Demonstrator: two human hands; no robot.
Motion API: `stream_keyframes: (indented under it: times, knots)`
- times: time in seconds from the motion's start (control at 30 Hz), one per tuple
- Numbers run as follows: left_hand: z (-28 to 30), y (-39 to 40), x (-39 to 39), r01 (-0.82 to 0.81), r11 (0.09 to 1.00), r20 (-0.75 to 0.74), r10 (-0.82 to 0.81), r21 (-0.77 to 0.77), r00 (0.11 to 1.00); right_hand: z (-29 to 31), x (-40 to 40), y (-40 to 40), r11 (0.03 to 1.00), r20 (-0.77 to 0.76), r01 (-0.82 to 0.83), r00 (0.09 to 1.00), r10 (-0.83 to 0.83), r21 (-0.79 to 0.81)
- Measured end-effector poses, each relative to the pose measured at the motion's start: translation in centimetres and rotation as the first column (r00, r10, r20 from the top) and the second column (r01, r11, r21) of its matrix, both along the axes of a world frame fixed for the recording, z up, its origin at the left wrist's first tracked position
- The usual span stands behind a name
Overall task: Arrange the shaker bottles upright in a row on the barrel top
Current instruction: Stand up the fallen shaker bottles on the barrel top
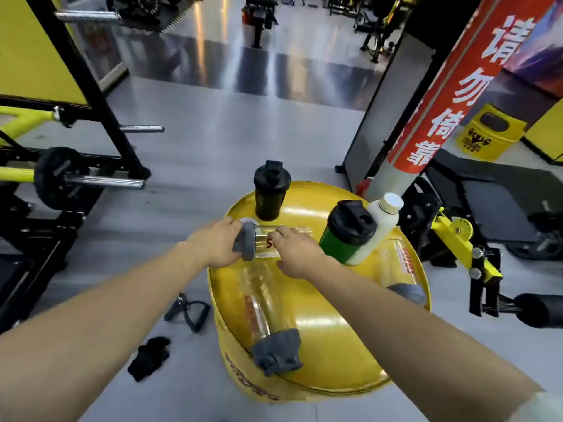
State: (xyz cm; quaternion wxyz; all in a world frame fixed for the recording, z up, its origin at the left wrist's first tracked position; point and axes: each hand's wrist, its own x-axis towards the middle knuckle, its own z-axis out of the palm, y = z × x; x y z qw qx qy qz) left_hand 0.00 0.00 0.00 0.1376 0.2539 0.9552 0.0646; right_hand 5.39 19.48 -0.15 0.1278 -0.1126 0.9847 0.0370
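Observation:
On the yellow barrel top (329, 336) a clear shaker bottle (265, 243) with a grey lid lies on its side at the far left. My left hand (217, 245) grips its lid end and my right hand (297, 254) holds its body. A second clear shaker (265, 315) lies on its side near the front, lid toward me. A third clear one (399, 269) lies at the right rim. A black shaker (269, 193) stands upright at the back. A green shaker with a black lid (345, 236) and a white bottle (380, 226) stand at the back right.
A red-and-grey pillar (441, 95) rises just behind the barrel. A weight rack with a barbell (91, 178) stands to the left. A black glove (149, 357) and handle straps (189, 309) lie on the floor at the left. A bench (487, 202) sits to the right.

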Motion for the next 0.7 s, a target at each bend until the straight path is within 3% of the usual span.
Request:
stream_keyframes:
  times: [0.23, 0.33, 0.47, 0.57, 0.63, 0.7]
  knots:
    - [-1.8, 0.5, -3.1, -0.094, 0.988, 0.17, 0.072, 0.123, 0.983, -2.0, -5.2, -1.4, 0.973, -0.033, 0.04, 0.999, -0.034, 0.228]
    - [-2.2, -0.2, -3.6, -0.153, 0.964, 0.209, 0.106, 0.22, 0.972, -2.5, -5.9, -1.4, 0.974, -0.043, 0.051, 0.998, -0.043, 0.219]
    - [-1.2, -1.5, -4.1, -0.296, 0.878, 0.296, 0.189, 0.377, 0.936, -2.6, -5.8, -0.4, 0.993, -0.084, 0.093, 0.993, -0.086, 0.079]
    - [0.3, -1.9, -4.4, -0.371, 0.791, 0.398, 0.177, 0.487, 0.9, -1.8, -5.5, 0.5, 0.974, -0.112, 0.197, 0.971, -0.209, -0.11]
    - [1.6, -1.6, -4.5, -0.421, 0.71, 0.439, 0.172, 0.565, 0.882, -1.1, -5.4, 0.6, 0.917, -0.097, 0.27, 0.946, -0.31, -0.294]
    - [2.4, -0.6, -4.5, -0.478, 0.615, 0.502, 0.15, 0.627, 0.852, -0.9, -5.0, 0.2, 0.794, -0.058, 0.351, 0.899, -0.433, -0.497]
